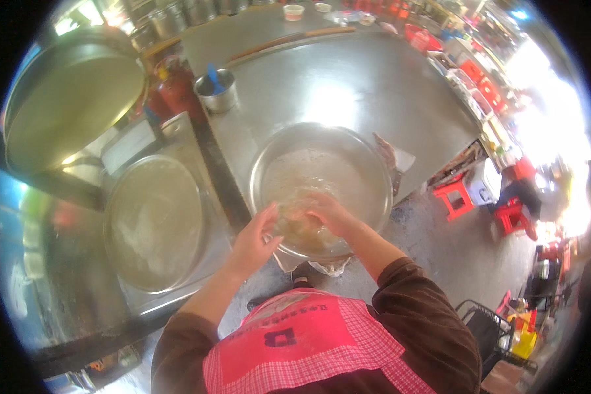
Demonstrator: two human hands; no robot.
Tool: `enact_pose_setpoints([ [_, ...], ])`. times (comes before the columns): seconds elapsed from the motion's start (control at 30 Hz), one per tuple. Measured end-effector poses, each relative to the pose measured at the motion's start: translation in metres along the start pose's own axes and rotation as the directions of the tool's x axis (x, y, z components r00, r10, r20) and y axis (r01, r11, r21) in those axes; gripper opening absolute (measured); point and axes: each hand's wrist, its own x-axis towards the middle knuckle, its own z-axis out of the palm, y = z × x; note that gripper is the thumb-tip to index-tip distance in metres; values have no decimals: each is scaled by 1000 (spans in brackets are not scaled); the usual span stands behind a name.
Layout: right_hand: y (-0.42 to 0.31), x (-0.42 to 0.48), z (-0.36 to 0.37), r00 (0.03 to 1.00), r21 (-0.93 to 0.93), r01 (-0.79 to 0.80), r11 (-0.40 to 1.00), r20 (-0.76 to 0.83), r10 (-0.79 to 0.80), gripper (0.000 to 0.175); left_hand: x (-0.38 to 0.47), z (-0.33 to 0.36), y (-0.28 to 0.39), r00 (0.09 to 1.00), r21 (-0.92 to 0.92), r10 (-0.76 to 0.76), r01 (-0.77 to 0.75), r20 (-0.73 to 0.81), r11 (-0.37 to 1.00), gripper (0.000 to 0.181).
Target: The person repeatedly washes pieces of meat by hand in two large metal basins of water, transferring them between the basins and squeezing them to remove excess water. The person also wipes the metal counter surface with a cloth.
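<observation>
A wide stainless steel basin lies before me at the near edge of the steel table and holds a shallow liquid. My left hand is over the basin's left near rim, thumb and fingers apart, with nothing plainly gripped. Inside the basin, my right hand has its fingers curled down at the liquid. A blurred, pale, see-through mass is between the two hands. Whether it is splashing water or something in the fingers cannot be told. The right fingertips are partly hidden by it.
Left of the basin is a round vessel of cloudy liquid, with a larger pan beyond. A steel pot with a blue-handled tool stands on the steel table. Red stools and a white box stand right.
</observation>
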Motion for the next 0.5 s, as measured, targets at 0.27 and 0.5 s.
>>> enact_pose_setpoints([
  [0.27, -16, -13, -27, 998, -132, 39, 990, 55, -32, 69, 95, 32, -35, 959, 374, -210, 128, 188, 919, 43],
  [0.5, 15, 13, -73, 985, -955, -104, 279, -137, -103, 36, 118, 42, -50, 931, 798, -349, 129, 107, 588, 44],
])
